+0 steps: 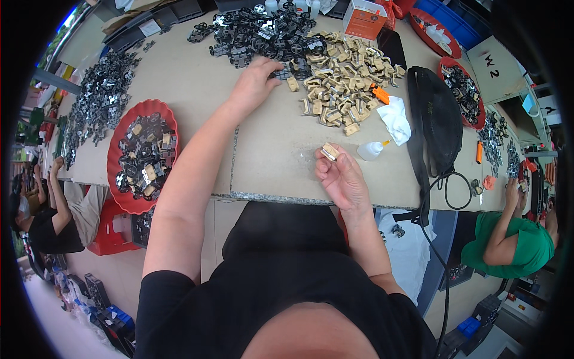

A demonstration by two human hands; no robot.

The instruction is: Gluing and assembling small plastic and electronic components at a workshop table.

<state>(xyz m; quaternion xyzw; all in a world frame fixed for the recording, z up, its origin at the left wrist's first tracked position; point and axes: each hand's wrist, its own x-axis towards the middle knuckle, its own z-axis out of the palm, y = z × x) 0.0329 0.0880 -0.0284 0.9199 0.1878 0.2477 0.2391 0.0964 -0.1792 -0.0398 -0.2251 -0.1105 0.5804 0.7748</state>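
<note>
My left hand (257, 85) reaches to the near edge of a pile of black toy car chassis (263, 36) with wheels. Thumb and fingers close around one black chassis (283, 73) there. Closer to me, just above the table's front edge, my right hand (345, 179) pinches a small tan plastic car body (329, 152). To the right of the black pile spreads a heap of similar tan car bodies (341, 78). One loose tan piece (292, 84) lies beside my left fingertips. A small white dropper bottle (370, 151) with a yellow tip stands right of my right hand.
A red basin (113, 173) of black and tan pieces stands left of my forearm. Further left lie many grey parts (98, 96). On the right are a white tissue (394, 119), an orange tool (379, 93) and a black bag (436, 113). Other people work at both sides.
</note>
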